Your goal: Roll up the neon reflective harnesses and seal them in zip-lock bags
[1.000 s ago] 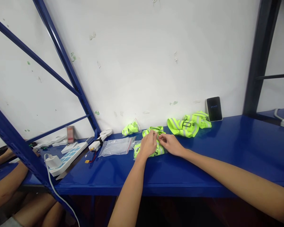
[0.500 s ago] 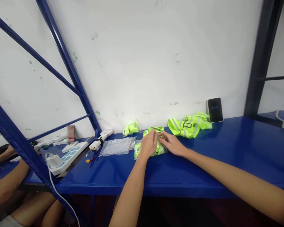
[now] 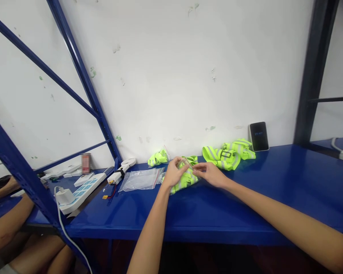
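A clear plastic bag (image 3: 185, 183) with a folded yellow-green reflective strap inside lies on the blue table in front of me. My left hand (image 3: 175, 173) grips the left part of the bag's upper edge, fingers curled over it. On the right, my right hand (image 3: 210, 174) pinches the same edge between thumb and fingers. Another bagged yellow-green strap (image 3: 158, 157) rests by the wall at the left. Flat plastic bags (image 3: 140, 180) lie left of my left hand. Loose reflective straps (image 3: 224, 156) are heaped behind my right hand.
A black-screened device (image 3: 259, 136) leans against the wall at the right. To the left are a small white fan (image 3: 128, 164), a battery with wires (image 3: 116, 176) and a power strip (image 3: 84, 193). Blue frame posts (image 3: 85, 76) stand at the left, with another person's arm (image 3: 11, 220) beyond.
My left hand has shifted slightly left and its fingers have spread along the bag's edge. My right hand keeps its pinch. The view has tilted slightly.
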`<act>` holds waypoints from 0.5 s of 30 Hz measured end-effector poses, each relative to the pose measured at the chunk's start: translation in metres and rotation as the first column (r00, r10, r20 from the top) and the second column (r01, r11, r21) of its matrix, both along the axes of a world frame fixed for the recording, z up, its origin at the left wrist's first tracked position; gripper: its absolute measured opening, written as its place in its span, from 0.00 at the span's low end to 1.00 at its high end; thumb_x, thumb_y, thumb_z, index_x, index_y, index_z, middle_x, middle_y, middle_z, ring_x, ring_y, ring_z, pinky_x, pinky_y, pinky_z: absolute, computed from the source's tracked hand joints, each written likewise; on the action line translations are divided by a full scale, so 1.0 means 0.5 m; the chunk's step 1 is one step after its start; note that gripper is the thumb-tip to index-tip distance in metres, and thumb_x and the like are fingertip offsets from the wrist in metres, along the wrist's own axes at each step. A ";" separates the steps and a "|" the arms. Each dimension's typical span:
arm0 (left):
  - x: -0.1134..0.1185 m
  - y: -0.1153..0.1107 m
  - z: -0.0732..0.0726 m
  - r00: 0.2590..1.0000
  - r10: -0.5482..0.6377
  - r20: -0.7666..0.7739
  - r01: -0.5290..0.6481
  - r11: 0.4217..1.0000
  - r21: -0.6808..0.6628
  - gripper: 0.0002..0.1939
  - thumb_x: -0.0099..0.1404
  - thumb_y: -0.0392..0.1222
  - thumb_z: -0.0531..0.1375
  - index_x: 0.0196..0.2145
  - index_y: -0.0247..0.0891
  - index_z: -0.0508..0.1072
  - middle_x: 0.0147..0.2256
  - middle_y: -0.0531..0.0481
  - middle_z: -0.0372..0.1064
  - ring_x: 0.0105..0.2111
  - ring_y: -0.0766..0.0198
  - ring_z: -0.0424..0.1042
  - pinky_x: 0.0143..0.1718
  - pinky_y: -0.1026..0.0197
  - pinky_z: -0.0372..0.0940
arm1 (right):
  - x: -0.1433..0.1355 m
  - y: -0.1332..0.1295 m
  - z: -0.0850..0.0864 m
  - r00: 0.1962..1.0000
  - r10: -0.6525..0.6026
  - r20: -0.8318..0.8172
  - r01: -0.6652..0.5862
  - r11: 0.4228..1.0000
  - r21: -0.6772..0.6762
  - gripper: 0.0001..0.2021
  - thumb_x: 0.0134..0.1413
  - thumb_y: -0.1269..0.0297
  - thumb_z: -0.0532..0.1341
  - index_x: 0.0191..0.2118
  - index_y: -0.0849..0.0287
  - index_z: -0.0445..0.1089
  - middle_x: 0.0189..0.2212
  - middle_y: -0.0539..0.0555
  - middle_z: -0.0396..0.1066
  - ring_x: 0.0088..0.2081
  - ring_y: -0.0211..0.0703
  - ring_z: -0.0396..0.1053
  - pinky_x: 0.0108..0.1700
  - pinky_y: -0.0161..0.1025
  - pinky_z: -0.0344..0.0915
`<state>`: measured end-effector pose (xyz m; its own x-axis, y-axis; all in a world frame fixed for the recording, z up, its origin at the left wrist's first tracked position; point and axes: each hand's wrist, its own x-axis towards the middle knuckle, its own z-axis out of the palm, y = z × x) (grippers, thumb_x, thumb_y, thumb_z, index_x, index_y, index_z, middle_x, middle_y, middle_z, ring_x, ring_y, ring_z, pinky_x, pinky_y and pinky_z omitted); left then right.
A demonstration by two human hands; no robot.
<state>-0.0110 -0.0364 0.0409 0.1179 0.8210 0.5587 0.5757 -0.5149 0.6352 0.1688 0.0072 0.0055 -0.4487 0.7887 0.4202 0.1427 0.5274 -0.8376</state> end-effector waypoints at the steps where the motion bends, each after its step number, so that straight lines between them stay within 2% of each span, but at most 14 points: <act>1: -0.008 0.001 0.012 0.998 -0.055 0.004 0.055 0.997 -0.045 0.11 0.60 0.43 0.59 0.39 0.35 0.69 0.41 0.47 0.73 0.42 0.61 0.71 0.46 0.60 0.63 | 0.001 0.001 0.002 1.000 -0.004 -0.004 0.004 1.000 -0.003 0.18 0.48 0.55 0.66 0.42 0.63 0.76 0.40 0.61 0.77 0.42 0.55 0.74 0.46 0.48 0.69; 3: -0.022 0.001 0.040 0.994 -0.093 -0.054 0.086 0.988 -0.126 0.14 0.57 0.43 0.62 0.41 0.34 0.72 0.40 0.47 0.74 0.40 0.61 0.71 0.44 0.60 0.64 | 0.001 0.001 0.006 1.000 -0.008 -0.013 0.008 1.000 0.001 0.19 0.47 0.55 0.66 0.42 0.64 0.76 0.42 0.62 0.77 0.43 0.57 0.74 0.46 0.49 0.69; 6: -0.029 -0.002 0.088 0.962 -0.147 -0.230 0.086 0.963 -0.254 0.15 0.55 0.43 0.62 0.39 0.34 0.76 0.36 0.49 0.76 0.37 0.60 0.72 0.39 0.60 0.64 | 0.001 -0.007 0.014 1.000 -0.010 -0.001 0.010 0.998 0.054 0.16 0.49 0.55 0.65 0.38 0.63 0.77 0.37 0.60 0.78 0.40 0.54 0.74 0.44 0.46 0.69; 10: -0.020 0.001 0.150 0.860 -0.296 -0.416 0.100 0.897 -0.430 0.16 0.53 0.42 0.62 0.39 0.35 0.79 0.35 0.49 0.78 0.35 0.59 0.73 0.36 0.62 0.64 | 0.003 -0.030 0.028 0.999 -0.032 0.022 0.025 0.966 0.258 0.11 0.54 0.56 0.62 0.33 0.59 0.77 0.32 0.56 0.77 0.34 0.47 0.72 0.38 0.42 0.66; 12: -0.011 0.001 0.177 0.798 -0.295 -0.525 0.039 0.895 -0.444 0.15 0.51 0.41 0.62 0.37 0.35 0.80 0.32 0.50 0.77 0.32 0.61 0.72 0.31 0.64 0.63 | 0.004 -0.043 0.036 0.999 -0.039 0.011 0.032 0.935 0.354 0.11 0.56 0.56 0.61 0.32 0.57 0.76 0.32 0.55 0.76 0.34 0.46 0.71 0.38 0.41 0.65; 15: 0.001 -0.006 0.212 0.722 -0.280 -0.633 -0.006 0.912 -0.411 0.13 0.50 0.42 0.62 0.33 0.35 0.81 0.26 0.51 0.75 0.27 0.63 0.69 0.26 0.65 0.59 | 0.007 -0.056 0.047 0.998 -0.053 -0.032 0.062 0.907 0.416 0.12 0.59 0.56 0.59 0.33 0.56 0.75 0.31 0.55 0.75 0.34 0.45 0.70 0.38 0.41 0.65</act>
